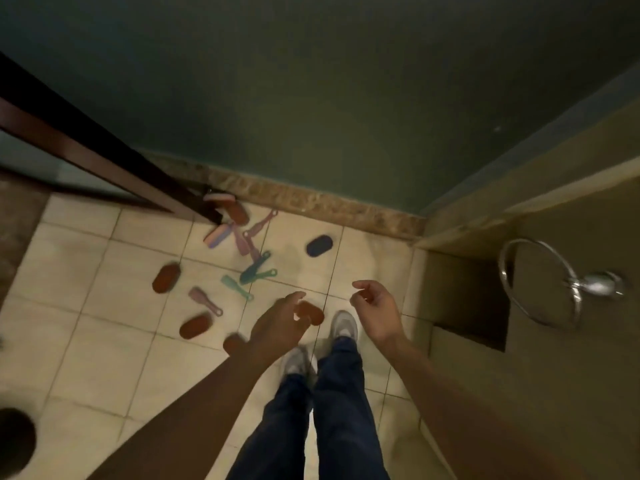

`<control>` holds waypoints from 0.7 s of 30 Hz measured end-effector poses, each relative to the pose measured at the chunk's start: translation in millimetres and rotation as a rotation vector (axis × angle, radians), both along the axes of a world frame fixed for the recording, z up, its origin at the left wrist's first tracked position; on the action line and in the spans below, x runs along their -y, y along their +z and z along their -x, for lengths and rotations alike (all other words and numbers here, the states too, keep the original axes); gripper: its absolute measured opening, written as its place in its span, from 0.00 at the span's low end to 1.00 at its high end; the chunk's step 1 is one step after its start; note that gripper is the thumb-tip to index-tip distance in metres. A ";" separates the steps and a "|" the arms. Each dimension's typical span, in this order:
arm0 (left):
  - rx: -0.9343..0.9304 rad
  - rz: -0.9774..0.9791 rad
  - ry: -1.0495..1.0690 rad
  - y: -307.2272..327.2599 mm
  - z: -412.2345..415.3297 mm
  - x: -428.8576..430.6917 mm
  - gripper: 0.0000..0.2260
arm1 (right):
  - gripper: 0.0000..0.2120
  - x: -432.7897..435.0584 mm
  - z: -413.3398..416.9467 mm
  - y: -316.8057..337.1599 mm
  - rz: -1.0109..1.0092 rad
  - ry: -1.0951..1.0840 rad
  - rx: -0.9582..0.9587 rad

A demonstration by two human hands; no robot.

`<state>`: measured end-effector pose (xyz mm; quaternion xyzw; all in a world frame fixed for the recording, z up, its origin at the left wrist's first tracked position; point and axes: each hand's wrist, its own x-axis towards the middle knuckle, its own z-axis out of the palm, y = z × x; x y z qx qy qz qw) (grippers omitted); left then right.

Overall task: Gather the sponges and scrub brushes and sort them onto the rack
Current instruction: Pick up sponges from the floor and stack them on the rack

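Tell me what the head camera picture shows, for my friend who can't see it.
A person's empty left hand and right hand reach down toward oval brown sponges, one dark blue oval sponge, and pink and green plastic scrub brushes scattered on a beige tiled floor. A shiny metal towel ring hangs on the right wall.

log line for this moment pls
phase: gathering not begun | left hand: open, empty | right hand: open, empty | sponges and brushes: scattered on tiled floor | rack: not in view
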<state>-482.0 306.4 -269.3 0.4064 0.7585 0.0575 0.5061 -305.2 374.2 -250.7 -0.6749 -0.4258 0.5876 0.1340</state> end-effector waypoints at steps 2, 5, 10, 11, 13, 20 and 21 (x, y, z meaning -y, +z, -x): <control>0.016 0.023 0.005 -39.7 -5.0 1.3 0.20 | 0.10 -7.2 2.3 -44.2 0.030 0.036 0.014; -0.004 0.061 -0.004 -105.5 -11.6 0.1 0.20 | 0.11 -16.4 4.3 -112.4 0.067 0.115 0.046; -0.080 0.024 -0.125 -225.7 -17.0 1.6 0.18 | 0.14 -33.9 10.0 -231.9 0.027 0.274 0.135; -0.097 0.012 -0.183 -251.2 -15.7 2.2 0.18 | 0.15 -38.9 12.7 -257.9 -0.002 0.308 0.151; -0.112 -0.023 -0.317 -303.5 -12.9 4.3 0.18 | 0.18 -48.3 19.3 -311.5 -0.065 0.392 0.179; -0.239 -0.231 -0.769 -462.0 -2.4 11.6 0.26 | 0.27 -91.1 55.8 -470.3 -0.290 0.755 0.264; -0.250 -0.273 -0.843 -478.4 -0.7 12.4 0.26 | 0.28 -99.1 62.0 -485.6 -0.333 0.830 0.278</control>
